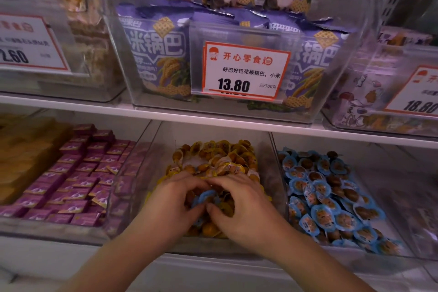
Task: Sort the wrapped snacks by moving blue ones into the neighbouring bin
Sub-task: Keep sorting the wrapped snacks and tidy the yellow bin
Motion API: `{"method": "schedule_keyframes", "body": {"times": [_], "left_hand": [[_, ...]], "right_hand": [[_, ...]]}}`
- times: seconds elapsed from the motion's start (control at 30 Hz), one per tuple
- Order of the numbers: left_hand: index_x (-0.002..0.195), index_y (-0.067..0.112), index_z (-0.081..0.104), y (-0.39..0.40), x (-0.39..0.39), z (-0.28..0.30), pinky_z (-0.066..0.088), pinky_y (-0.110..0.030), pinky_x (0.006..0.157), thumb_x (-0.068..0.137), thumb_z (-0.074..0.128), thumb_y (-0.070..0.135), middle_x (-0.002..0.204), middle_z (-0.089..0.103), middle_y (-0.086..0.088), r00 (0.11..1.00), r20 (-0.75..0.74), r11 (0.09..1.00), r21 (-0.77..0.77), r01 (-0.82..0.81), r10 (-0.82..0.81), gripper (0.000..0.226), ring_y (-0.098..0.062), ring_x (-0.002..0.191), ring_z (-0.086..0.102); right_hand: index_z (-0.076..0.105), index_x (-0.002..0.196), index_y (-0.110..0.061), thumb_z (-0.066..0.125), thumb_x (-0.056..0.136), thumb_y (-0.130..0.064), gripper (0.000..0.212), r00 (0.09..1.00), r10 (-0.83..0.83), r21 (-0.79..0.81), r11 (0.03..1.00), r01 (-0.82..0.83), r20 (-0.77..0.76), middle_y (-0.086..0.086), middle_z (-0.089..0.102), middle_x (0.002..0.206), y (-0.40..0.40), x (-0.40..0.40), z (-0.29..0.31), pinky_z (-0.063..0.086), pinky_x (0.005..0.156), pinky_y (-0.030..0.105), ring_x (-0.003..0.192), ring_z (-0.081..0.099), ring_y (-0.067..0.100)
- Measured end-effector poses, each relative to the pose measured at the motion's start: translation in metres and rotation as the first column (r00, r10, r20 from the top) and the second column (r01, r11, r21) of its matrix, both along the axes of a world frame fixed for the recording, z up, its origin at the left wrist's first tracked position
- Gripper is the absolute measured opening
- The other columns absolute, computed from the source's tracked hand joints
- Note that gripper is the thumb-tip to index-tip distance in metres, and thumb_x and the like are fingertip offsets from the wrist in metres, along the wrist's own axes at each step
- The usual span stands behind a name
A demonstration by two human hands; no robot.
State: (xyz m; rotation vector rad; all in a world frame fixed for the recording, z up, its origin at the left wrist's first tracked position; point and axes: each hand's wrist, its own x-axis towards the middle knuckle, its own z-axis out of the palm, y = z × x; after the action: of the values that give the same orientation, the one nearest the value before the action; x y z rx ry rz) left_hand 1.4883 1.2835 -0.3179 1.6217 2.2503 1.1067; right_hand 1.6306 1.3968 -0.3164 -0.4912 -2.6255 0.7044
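Both hands are in the middle bin [272,149] w/ yellow snacks [220,156]. Left hand [175,199] and right hand [239,201] curl fingers around a few blue snacks [205,197] between them. Neighbouring bin [379,173] on the right holds blue-wrapped ones.

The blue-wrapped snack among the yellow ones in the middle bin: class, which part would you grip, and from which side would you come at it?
Grip the blue-wrapped snack by its flat wrapper rim, coming from above through the middle bin's open top. The rim shows between the left hand and right hand, while yellow snacks crowd it, so a side approach looks blocked.
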Motion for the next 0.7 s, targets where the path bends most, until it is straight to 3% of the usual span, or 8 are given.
{"method": "schedule_keyframes", "body": {"times": [0.1, 0.17, 0.3, 0.37, 0.43, 0.57, 0.7], "left_hand": [[0.087, 0.035, 0.075, 0.002, 0.000, 0.006, 0.052, -0.022, 0.060, 0.072, 0.081, 0.002, 0.083, 0.065, 0.011, 0.977, 0.196, 0.983, 0.146, -0.110, 0.080, 0.037, -0.011, 0.071, 0.063], [0.085, 0.037, 0.074, 0.004, 0.000, 0.008, 0.051, -0.023, 0.057, 0.073, 0.080, 0.005, 0.084, 0.064, 0.015, 0.977, 0.202, 0.982, 0.162, -0.102, 0.068, 0.034, -0.011, 0.069, 0.062], [0.089, 0.041, 0.063, 0.000, -0.003, 0.004, 0.040, -0.012, 0.062, 0.077, 0.079, 0.031, 0.085, 0.057, 0.028, 0.993, -0.116, 0.995, -0.098, 0.024, -0.035, 0.023, 0.003, 0.076, 0.056], [0.100, 0.041, 0.059, -0.004, -0.009, 0.002, 0.043, -0.015, 0.072, 0.074, 0.079, 0.038, 0.093, 0.056, 0.024, 0.980, -0.156, 0.965, -0.249, 0.081, -0.122, 0.032, 0.002, 0.087, 0.054], [0.104, 0.038, 0.062, -0.007, -0.013, 0.003, 0.046, -0.024, 0.079, 0.070, 0.082, 0.037, 0.099, 0.058, 0.019, 0.981, -0.135, 0.950, -0.297, 0.095, -0.140, 0.040, 0.000, 0.092, 0.055], [0.089, 0.038, 0.069, -0.009, -0.011, 0.006, 0.046, -0.014, 0.070, 0.067, 0.085, 0.018, 0.085, 0.067, 0.021, 0.997, -0.044, 0.975, -0.215, 0.053, -0.064, 0.034, 0.004, 0.083, 0.060], [0.089, 0.046, 0.068, -0.009, -0.008, 0.007, 0.043, -0.006, 0.071, 0.072, 0.084, 0.013, 0.088, 0.068, 0.031, 0.997, 0.061, 0.998, -0.023, -0.056, 0.057, 0.040, 0.012, 0.088, 0.061]], "right_hand": [[0.058, 0.129, -0.037, 0.059, 0.088, -0.050, 0.043, 0.987, -0.060, -0.251, 0.968, 0.020, -0.151, -0.023, 0.062, 0.120, -0.001, -0.002, 0.004, 0.046, 0.096, 0.017, 0.115, 0.054, -0.008], [0.058, 0.128, -0.038, 0.059, 0.088, -0.048, 0.041, 0.988, -0.065, -0.314, 0.949, 0.017, -0.143, -0.022, 0.063, 0.118, -0.002, -0.002, 0.006, 0.049, 0.093, 0.017, 0.112, 0.057, -0.007], [0.056, 0.135, -0.028, 0.063, 0.090, -0.036, 0.046, 0.996, 0.025, -0.130, 0.991, -0.013, 0.089, -0.008, 0.059, 0.120, -0.002, 0.002, -0.004, 0.046, 0.093, 0.021, 0.112, 0.055, 0.007], [0.056, 0.136, -0.026, 0.064, 0.090, -0.036, 0.048, 0.994, 0.021, -0.113, 0.994, -0.009, 0.109, -0.005, 0.058, 0.120, -0.002, 0.003, -0.007, 0.046, 0.095, 0.025, 0.113, 0.053, 0.011], [0.060, 0.131, -0.026, 0.065, 0.089, -0.034, 0.043, 0.996, 0.024, -0.128, 0.992, -0.013, 0.082, -0.004, 0.061, 0.118, -0.002, 0.001, -0.008, 0.047, 0.094, 0.027, 0.111, 0.054, 0.011], [0.063, 0.123, -0.029, 0.065, 0.087, -0.032, 0.036, 0.996, 0.047, -0.123, 0.992, -0.037, 0.081, -0.007, 0.067, 0.108, -0.002, -0.002, -0.011, 0.050, 0.088, 0.031, 0.104, 0.056, 0.010], [0.066, 0.120, -0.033, 0.067, 0.091, -0.033, 0.029, 0.995, -0.066, -0.307, 0.951, 0.040, -0.076, -0.015, 0.070, 0.109, -0.002, -0.004, -0.009, 0.054, 0.089, 0.026, 0.103, 0.063, -0.001]]}}
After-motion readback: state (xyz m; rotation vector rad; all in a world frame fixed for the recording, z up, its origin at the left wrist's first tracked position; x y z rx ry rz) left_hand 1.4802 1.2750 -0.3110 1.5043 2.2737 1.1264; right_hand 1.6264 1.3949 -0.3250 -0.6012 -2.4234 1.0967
